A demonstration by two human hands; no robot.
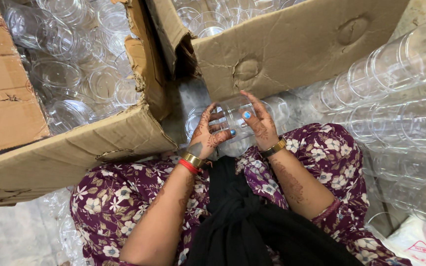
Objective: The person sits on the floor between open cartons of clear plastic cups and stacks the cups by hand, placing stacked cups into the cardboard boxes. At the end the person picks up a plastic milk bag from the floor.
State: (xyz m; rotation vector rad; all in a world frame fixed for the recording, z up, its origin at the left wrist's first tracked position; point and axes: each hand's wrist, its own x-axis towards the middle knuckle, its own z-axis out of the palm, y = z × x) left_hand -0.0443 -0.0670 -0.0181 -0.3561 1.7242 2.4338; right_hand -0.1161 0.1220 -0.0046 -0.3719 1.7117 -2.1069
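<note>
— What do we hold?
— Our left hand (206,134) and right hand (260,123) both grip one clear plastic cup (235,117) above our lap.
— Around us?
— Two cardboard boxes (292,44) of cups ahead; stacked cups (395,64) lie right.

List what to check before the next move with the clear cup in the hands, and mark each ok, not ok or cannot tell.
1. Both hands on the clear cup: ok; left hand and right hand grip it from either side.
2. Cup intact: cannot tell; glare hides any cracks.
3. Left cardboard box open: ok; loose cups show inside.
4. Right cardboard box open: ok.
5. Stacked cups on the right stable: cannot tell.
</note>
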